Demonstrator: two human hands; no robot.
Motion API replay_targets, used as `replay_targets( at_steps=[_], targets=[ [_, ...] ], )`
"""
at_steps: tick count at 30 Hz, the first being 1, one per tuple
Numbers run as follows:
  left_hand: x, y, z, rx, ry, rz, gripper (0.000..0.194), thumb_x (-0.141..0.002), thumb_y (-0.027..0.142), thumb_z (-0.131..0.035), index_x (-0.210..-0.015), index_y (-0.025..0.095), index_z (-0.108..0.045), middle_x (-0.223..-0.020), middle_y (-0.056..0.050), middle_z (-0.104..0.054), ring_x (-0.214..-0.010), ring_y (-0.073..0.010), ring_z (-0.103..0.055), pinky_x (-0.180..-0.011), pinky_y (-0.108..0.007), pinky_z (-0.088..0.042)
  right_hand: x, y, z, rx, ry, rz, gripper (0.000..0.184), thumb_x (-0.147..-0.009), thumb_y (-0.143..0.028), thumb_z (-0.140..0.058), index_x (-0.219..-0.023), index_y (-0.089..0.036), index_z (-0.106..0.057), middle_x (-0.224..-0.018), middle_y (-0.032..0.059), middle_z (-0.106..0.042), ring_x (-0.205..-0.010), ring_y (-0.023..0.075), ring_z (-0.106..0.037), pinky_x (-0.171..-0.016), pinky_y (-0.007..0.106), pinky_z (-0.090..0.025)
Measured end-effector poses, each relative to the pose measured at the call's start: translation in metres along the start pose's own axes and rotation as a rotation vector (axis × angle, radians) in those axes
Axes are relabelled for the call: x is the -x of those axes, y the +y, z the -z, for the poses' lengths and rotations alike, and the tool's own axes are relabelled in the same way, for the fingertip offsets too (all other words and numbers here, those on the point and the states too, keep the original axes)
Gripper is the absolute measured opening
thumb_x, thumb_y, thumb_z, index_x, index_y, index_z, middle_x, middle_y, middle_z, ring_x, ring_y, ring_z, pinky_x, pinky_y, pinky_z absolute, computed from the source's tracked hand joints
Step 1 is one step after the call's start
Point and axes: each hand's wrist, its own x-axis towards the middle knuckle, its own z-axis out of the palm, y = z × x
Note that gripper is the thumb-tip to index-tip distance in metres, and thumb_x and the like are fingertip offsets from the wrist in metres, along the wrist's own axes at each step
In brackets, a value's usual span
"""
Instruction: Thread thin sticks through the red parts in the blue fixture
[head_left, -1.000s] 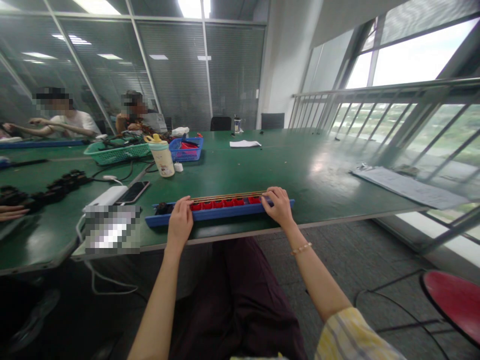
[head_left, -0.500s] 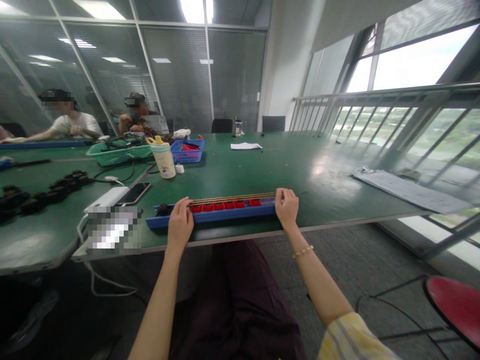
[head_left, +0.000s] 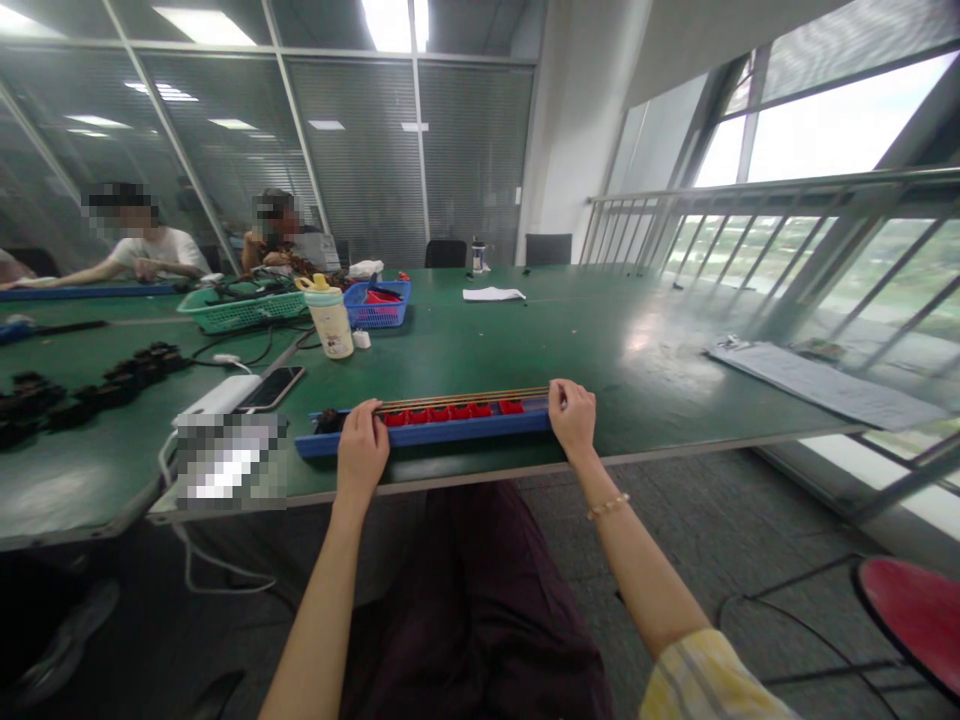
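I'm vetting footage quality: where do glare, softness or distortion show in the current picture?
Head view: the upper window is blown out, and pale glare lies on the green table; head view: the left hand, right hand and blue tray look slightly soft but readable; head view: the slanting railing suggests wide-angle stretch.

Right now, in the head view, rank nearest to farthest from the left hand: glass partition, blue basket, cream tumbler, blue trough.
1. Blue trough, right at the left hand
2. Cream tumbler, beyond the trough
3. Blue basket, behind the tumbler, rightward
4. Glass partition, past the table
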Motion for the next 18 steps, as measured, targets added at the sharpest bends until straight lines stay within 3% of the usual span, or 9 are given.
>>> replay_targets(
  at_steps=[6, 18],
  targets=[
    [0.0005, -0.0004, 0.0001, 0.002, -0.002, -0.009, 0.031, -0.093, 0.022, -0.037, -0.119, 0.016, -0.053, -0.116, -0.015, -0.06, -0.114, -0.0266, -0.057, -0.103, -0.047, -0.048, 0.0001, -0.0004, -0.0012, -0.058, -0.035, 0.057, 0.032, -0.099, -0.036, -0.039, -0.099, -0.018, -0.067, -0.097, 0.0116, -0.072, -0.089, 0.0233, -0.063, -0.083, 0.037, -0.041],
    [0.0007, 0.001, 0.0012, -0.006, 0.0, -0.008, 0.033, -0.093, 0.022, -0.037, -0.121, 0.017, -0.053, -0.119, -0.015, -0.06, -0.117, -0.0267, -0.056, -0.105, -0.048, -0.047, 0.0005, -0.0016, -0.0014, -0.047, -0.047, 0.013, 0.033, -0.1, -0.036, -0.036, -0.099, -0.018, -0.065, -0.097, 0.0117, -0.072, -0.089, 0.0233, -0.061, -0.085, 0.037, -0.041]
  ],
)
